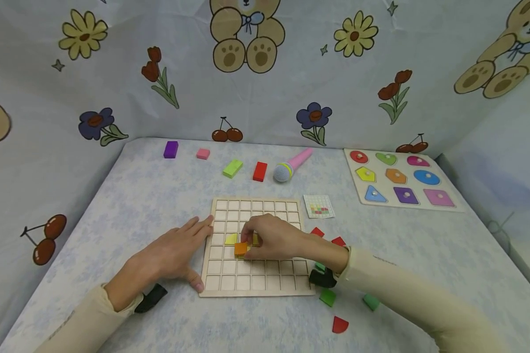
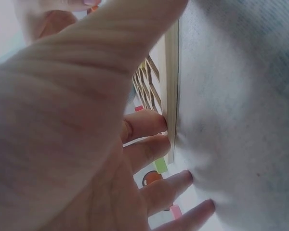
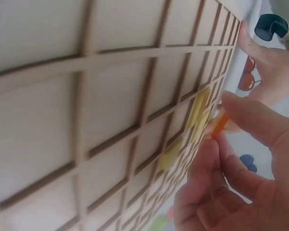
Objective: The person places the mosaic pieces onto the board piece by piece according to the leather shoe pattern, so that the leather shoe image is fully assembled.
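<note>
A wooden grid board of square cells lies flat on the table. My right hand is over its middle and pinches a small orange tile between thumb and fingers. In the right wrist view the orange tile shows edge-on between the fingertips. A yellow tile sits in a cell beside that hand, and more yellow shows in the right wrist view, partly covered in the head view. Spread along the board's left edge, my left hand touches it with thumb and fingertips.
Right of the board lie a small pattern card, a green piece, a red piece and others, some behind the right arm. Beyond it are a toy microphone, a red block, other blocks and a shape puzzle.
</note>
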Available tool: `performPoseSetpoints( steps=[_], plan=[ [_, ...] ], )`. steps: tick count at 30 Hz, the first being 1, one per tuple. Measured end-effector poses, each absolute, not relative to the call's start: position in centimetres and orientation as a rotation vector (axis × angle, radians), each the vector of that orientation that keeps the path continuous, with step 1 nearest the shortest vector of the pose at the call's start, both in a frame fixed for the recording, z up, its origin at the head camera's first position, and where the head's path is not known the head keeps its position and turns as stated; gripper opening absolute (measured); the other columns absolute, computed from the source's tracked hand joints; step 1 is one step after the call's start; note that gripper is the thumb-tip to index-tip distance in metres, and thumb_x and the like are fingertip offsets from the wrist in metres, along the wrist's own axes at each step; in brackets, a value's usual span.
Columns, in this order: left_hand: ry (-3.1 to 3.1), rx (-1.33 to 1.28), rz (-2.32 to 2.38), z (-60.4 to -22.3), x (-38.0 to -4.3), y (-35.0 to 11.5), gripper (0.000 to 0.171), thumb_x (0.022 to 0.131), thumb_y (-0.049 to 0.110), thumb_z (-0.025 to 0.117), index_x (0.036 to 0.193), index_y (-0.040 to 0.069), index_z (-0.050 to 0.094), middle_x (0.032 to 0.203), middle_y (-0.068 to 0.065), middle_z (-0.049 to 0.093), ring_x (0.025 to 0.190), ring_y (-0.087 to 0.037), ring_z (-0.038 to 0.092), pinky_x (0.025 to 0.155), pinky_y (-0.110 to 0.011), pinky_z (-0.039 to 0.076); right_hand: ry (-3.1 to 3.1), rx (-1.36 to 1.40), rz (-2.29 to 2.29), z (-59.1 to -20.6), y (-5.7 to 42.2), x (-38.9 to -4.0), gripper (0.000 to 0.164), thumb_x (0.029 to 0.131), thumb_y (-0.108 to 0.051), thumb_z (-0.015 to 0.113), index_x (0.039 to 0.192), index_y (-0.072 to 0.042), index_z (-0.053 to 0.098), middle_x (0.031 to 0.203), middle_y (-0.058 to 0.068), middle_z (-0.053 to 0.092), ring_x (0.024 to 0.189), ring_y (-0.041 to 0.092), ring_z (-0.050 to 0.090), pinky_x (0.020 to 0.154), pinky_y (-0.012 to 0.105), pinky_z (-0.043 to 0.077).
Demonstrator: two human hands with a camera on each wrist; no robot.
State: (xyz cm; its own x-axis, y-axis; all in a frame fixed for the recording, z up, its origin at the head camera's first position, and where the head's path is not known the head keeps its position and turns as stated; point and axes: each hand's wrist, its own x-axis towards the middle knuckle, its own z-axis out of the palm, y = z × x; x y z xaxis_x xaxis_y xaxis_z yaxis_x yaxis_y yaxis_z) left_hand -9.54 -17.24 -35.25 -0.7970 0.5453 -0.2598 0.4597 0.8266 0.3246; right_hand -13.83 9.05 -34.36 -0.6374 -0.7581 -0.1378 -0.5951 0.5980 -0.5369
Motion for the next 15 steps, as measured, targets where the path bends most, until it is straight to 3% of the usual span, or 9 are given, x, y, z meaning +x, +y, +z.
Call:
performPoseSetpoints(
  steps=[6,15],
  plan=[
    [2.656,0.746,0.366,-35.2,-9.6,-17.3,0.124,0.053,0.067,0.083,0.149,0.004,0.038,0.167,-0.015,0.018,0.149,-0.046,0.023,0.108,-0.066,0.036,2.471,-1.096,-0.582,-34.5,7.6,-13.9,0.025,0.083,-0.027,0.084,0.100,-0.016,0.070,0.092,-0.005,0.066,0.081,0.009,0.056,0.074,0.020,0.048],
    [2.643,0.765,0.398,-35.3,-9.7,-17.5,0.122,0.055,0.067,0.083,0.149,0.003,0.038,0.167,-0.016,0.018,0.150,-0.047,0.021,0.108,-0.066,0.035,2.496,-1.069,-0.520,-34.7,6.6,-13.8,0.023,0.083,-0.027,0.083,0.100,-0.017,0.071,0.092,-0.006,0.065,0.082,0.008,0.055,0.071,0.021,0.047]
  ],
)
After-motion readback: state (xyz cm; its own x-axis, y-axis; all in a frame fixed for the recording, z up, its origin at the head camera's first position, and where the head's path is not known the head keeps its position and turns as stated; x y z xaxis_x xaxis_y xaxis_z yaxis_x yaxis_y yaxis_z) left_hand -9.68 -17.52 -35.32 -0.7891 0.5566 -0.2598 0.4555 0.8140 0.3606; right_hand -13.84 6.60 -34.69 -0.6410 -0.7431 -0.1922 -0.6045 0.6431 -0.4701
